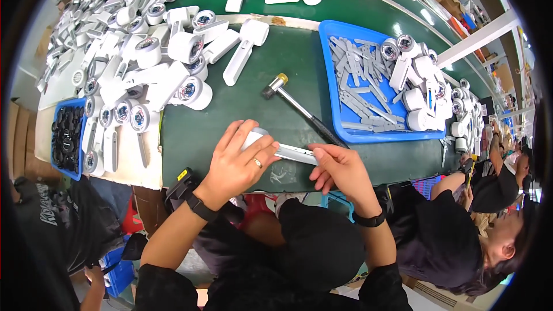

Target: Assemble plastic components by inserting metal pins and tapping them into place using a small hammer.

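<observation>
White handled piece lies across the space between my two hands, just above the near part of the green bench, in front of my body. My left hand wraps its rounded head end, the fingers bent over the top so that only a bit of the head shows past them; I judge that this bulkier end gives the firmer hold, so that hand bears the weight. My right hand has the slim end in a narrow pinch of thumb and forefinger, the other fingers curled loosely beneath, which likely steadies the tip while leaving the long face in plain sight. What the thumb's underside presses on, I cannot tell. The long axis runs left to right, sloping a little toward me at the right; the head points left, the slim tip right, and a grooved side with small dark marks faces up. Beyond my hands a hammer lies slantwise, its grip toward my right hand, presumably for easy reach. The blue tray at right holds thin grey strips beside white round-headed units, seemingly grouped by kind, while more white units crowd the left in a heap.
</observation>
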Motion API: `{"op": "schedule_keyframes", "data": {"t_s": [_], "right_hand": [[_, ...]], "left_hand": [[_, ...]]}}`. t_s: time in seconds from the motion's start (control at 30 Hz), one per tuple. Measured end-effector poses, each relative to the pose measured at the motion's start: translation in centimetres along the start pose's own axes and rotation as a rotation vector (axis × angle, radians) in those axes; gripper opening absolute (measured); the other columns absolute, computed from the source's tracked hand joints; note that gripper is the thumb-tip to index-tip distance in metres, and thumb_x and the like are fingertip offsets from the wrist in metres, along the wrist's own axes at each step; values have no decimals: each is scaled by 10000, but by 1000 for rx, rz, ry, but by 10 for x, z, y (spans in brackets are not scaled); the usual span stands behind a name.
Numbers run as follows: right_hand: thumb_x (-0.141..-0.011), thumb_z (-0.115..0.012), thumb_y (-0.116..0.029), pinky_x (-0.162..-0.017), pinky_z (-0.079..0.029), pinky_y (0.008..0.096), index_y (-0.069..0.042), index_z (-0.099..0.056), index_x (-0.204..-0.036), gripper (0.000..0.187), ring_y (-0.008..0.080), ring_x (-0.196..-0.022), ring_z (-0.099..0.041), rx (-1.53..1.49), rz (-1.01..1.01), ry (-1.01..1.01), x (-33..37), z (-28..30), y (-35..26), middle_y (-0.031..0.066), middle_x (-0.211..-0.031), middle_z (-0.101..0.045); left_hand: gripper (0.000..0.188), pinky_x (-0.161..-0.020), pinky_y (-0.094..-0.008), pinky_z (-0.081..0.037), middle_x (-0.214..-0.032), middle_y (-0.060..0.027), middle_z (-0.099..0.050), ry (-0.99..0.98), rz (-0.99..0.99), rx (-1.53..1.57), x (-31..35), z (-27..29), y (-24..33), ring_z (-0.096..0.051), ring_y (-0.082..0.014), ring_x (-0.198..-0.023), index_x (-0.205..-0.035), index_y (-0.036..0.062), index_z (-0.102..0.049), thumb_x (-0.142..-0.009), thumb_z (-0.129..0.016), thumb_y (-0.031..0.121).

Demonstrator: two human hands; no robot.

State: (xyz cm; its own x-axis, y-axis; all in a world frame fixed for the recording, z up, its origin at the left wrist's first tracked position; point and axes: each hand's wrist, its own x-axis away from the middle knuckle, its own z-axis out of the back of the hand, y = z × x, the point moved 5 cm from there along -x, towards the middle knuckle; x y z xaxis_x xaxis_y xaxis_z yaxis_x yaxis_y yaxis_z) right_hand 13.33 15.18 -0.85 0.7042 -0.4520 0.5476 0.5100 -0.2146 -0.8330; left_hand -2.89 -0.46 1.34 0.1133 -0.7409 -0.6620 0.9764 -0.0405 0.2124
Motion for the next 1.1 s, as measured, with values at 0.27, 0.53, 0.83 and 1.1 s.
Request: {"op": "schedule_keyframes", "data": {"t_s": [0.27,0.53,0.83,1.1], "right_hand": [[-1102,-565,-343,-531,-578,271,18,-653,-1343,443,161,-621,-709,-41,-35,65,-5,-5,13,114,-825,-739],[-1094,-581,-319,-582,-614,292,8,-636,-1379,437,191,-661,-737,-150,-69,-43,-4,-3,7,132,-848,-753],[-1088,-592,-323,-648,-632,312,1,-656,-1355,424,213,-719,-755,-191,-42,-41,-3,-6,11,156,-868,-759],[-1004,-712,-270,-587,-541,313,-62,-741,-1197,286,172,-672,-687,337,370,306,4,22,-22,101,-849,-752]], "left_hand": [[298,-921,-546,-560,-1062,-42,-697,-5,-16,21,2,-3,-4,-645,-358,-1078,-1009,44,-745,-770,-859,181],[299,-925,-542,-559,-1062,-50,-698,-8,-11,48,0,-3,-2,-634,-363,-1098,-1006,36,-740,-762,-860,160],[346,-1045,-570,-524,-1127,-75,-737,-114,-7,-4,-26,7,22,-647,-340,-1176,-1071,78,-747,-763,-862,185],[224,-977,-442,-588,-1044,-79,-759,-201,-124,225,-28,-21,18,-732,-264,-907,-1049,84,-785,-828,-797,115]]}}
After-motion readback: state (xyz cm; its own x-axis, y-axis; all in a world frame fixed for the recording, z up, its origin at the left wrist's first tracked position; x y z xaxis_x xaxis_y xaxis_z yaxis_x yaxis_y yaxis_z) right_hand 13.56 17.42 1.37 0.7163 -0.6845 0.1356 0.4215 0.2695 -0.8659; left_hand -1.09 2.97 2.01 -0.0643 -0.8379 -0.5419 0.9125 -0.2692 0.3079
